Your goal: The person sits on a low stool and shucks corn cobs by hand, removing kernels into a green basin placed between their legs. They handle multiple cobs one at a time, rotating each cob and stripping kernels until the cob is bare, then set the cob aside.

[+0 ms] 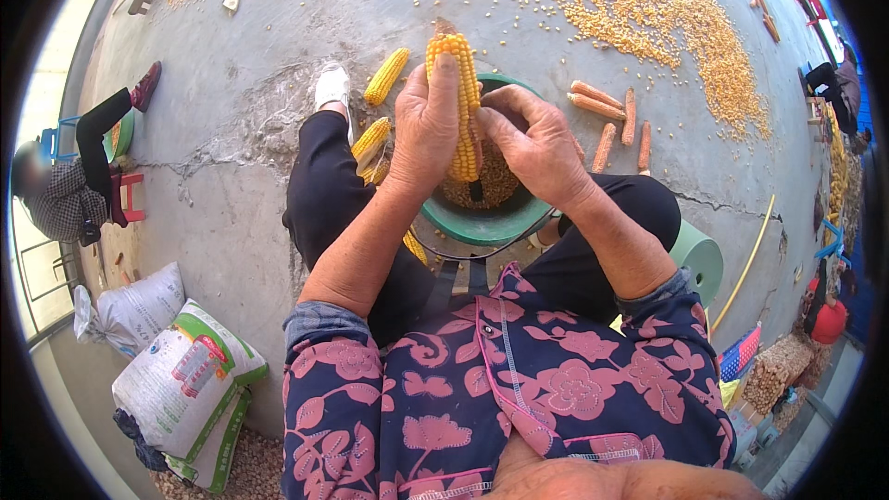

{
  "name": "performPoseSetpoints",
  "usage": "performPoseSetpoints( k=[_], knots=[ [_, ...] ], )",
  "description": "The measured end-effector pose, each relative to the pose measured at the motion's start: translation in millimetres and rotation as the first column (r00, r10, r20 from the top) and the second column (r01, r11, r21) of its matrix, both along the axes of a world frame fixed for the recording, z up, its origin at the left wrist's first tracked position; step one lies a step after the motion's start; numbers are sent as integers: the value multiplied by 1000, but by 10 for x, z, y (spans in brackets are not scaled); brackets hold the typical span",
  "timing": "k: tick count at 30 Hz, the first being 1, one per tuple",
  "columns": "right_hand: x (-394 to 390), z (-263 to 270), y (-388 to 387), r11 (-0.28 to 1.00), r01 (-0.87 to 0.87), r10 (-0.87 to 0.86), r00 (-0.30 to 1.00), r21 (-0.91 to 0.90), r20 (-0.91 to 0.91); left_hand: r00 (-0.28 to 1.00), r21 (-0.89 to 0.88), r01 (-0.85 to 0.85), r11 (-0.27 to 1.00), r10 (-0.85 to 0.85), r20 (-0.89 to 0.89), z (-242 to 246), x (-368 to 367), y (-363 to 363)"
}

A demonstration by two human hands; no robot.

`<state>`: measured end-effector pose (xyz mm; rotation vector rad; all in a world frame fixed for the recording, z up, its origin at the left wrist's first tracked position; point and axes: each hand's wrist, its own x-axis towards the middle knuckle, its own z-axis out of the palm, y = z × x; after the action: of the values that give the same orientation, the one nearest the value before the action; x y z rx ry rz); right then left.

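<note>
My left hand (428,118) holds an ear of yellow corn (455,107) upright above a green bucket (469,228). Some rows on the ear's right side are bare of kernels. My right hand (531,139) touches that side with thumb and bent fingers; whether it grips any kernels cannot be told. Loose kernels (496,184) lie inside the bucket, between my knees. Left of it are unshelled ears, one (386,76) beside my white shoe and another (371,139) with some husk. Several bare cobs (629,118) lie to the right.
Loose kernels (625,3) spread over the concrete floor ahead. Filled sacks (184,375) stand at left behind a seated person (62,180) with a green basin (121,132). A green roll (694,260) and a yellow stick (746,260) are at right. Other people sit at the far right.
</note>
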<state>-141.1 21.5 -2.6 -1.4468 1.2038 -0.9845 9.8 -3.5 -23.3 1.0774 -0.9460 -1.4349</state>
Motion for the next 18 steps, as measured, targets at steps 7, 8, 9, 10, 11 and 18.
performPoseSetpoints(
  k=[7,8,9,10,11,18],
  knots=[
    [-10,13,-9,999,-20,19,999,32,29,999,-34,-14,999,15,31,-12,-14,12],
    [-9,-36,-13,1000,-17,17,999,21,35,999,-37,-17,999,19,37,-16,-17,10],
    [-5,-67,-15,1000,-16,16,999,10,42,999,-39,-21,999,23,49,-17,-14,9],
    [-3,-72,-14,1000,-15,14,999,15,44,998,-42,-24,999,27,61,-18,-9,7],
    [-1,-76,-13,1000,-14,13,999,19,46,997,-45,-28,999,31,73,-18,-7,7],
    [-33,5,-41,987,-72,53,989,141,138,998,-14,4,1000,-3,66,18,-14,27]
  ],
)
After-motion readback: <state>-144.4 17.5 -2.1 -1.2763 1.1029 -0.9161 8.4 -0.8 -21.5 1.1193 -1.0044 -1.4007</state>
